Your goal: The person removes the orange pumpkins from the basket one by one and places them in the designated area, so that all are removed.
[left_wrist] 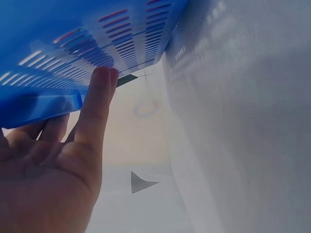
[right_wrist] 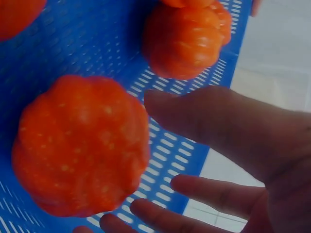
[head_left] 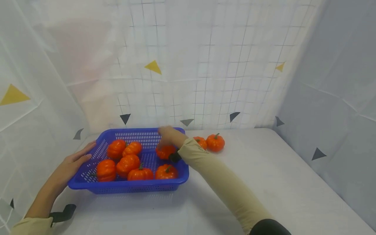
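A blue perforated plastic basket stands on the table with several small orange pumpkins inside. At its left side my left hand rests against the rim, fingers extended; in the left wrist view a long finger lies along the slotted outer wall. My right hand is over the right part of the basket. Under it sits one pumpkin, partly hidden by the hand in the head view. In the right wrist view the thumb is close beside this pumpkin and the spread fingers curl around nothing.
Two more pumpkins, a nearer-to-basket one and another, lie on the white table right of the basket, behind the right forearm. White sheeting with grid lines and triangle marks encloses the back and sides.
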`<control>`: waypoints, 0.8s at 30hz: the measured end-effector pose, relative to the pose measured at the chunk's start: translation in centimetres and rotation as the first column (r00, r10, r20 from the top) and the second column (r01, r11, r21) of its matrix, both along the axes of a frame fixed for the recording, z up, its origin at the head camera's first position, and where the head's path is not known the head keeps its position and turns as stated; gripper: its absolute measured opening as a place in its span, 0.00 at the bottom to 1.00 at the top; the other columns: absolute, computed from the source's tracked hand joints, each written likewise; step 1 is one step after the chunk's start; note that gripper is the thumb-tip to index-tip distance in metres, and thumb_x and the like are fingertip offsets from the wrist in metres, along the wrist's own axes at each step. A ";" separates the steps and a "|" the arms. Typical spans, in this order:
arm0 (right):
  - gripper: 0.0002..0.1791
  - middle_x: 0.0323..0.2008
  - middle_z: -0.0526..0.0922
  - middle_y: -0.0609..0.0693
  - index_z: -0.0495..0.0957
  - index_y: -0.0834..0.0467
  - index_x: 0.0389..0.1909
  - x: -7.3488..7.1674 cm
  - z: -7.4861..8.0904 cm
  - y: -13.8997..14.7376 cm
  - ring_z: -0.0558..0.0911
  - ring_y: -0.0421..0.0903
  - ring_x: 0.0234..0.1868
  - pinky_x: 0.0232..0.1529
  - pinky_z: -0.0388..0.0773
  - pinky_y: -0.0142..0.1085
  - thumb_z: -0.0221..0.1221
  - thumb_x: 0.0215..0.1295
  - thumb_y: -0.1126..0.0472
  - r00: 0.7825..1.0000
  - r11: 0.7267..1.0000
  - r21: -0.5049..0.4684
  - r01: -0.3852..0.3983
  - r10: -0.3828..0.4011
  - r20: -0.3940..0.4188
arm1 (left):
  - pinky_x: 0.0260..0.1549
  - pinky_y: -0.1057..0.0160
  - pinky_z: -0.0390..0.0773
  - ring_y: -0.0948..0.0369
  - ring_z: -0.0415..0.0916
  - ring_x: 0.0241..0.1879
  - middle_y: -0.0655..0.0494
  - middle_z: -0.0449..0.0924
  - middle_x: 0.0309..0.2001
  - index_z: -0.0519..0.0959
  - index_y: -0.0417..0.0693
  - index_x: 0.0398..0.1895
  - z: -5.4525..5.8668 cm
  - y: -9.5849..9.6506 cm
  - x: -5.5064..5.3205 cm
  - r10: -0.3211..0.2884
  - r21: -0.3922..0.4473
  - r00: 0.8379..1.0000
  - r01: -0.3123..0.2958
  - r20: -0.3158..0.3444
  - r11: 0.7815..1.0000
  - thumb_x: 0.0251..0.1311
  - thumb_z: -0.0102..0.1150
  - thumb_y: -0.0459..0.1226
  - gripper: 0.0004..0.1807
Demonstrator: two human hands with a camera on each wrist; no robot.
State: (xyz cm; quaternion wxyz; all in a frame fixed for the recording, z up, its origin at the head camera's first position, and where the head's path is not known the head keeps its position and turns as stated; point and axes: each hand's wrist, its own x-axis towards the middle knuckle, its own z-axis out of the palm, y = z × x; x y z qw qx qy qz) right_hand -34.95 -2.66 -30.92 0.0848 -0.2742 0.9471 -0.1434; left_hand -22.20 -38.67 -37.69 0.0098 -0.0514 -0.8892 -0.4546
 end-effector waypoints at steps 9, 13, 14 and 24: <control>0.39 0.65 0.79 0.54 0.73 0.56 0.72 0.2 -0.8 -0.1 0.78 0.49 0.57 0.63 0.77 0.46 0.74 0.59 0.59 0.994 0.997 0.072 0.028 -0.036 0.105 | 0.60 0.15 0.43 0.27 0.34 0.77 0.38 0.37 0.82 0.49 0.53 0.85 0.1 -0.1 -0.1 0.001 -0.015 1.000 -0.001 -0.013 1.000 0.82 0.41 0.55 0.36; 0.40 0.65 0.78 0.53 0.72 0.53 0.73 0.6 -1.0 0.0 0.77 0.50 0.54 0.59 0.78 0.47 0.74 0.58 0.59 0.993 0.993 0.117 0.023 -0.037 0.112 | 0.59 0.15 0.45 0.26 0.35 0.76 0.37 0.37 0.82 0.49 0.53 0.85 0.1 -0.2 -0.1 0.000 -0.024 1.000 -0.001 -0.021 1.000 0.82 0.41 0.55 0.36; 0.41 0.65 0.78 0.53 0.72 0.52 0.73 0.6 -1.0 0.0 0.76 0.50 0.53 0.59 0.78 0.47 0.74 0.57 0.59 0.993 0.991 0.129 0.023 -0.038 0.111 | 0.59 0.15 0.46 0.26 0.36 0.76 0.37 0.37 0.82 0.49 0.53 0.85 0.1 -0.2 -0.1 -0.001 -0.025 1.000 0.001 -0.024 1.000 0.82 0.40 0.54 0.36; 0.48 0.71 0.72 0.54 0.65 0.52 0.78 1.0 -1.5 -0.1 0.75 0.50 0.55 0.60 0.78 0.46 0.76 0.57 0.62 0.992 0.982 0.188 0.031 -0.053 0.113 | 0.60 0.15 0.42 0.27 0.34 0.77 0.37 0.38 0.82 0.50 0.53 0.84 0.1 -0.1 0.0 -0.015 0.010 1.000 0.015 -0.026 1.000 0.82 0.42 0.53 0.35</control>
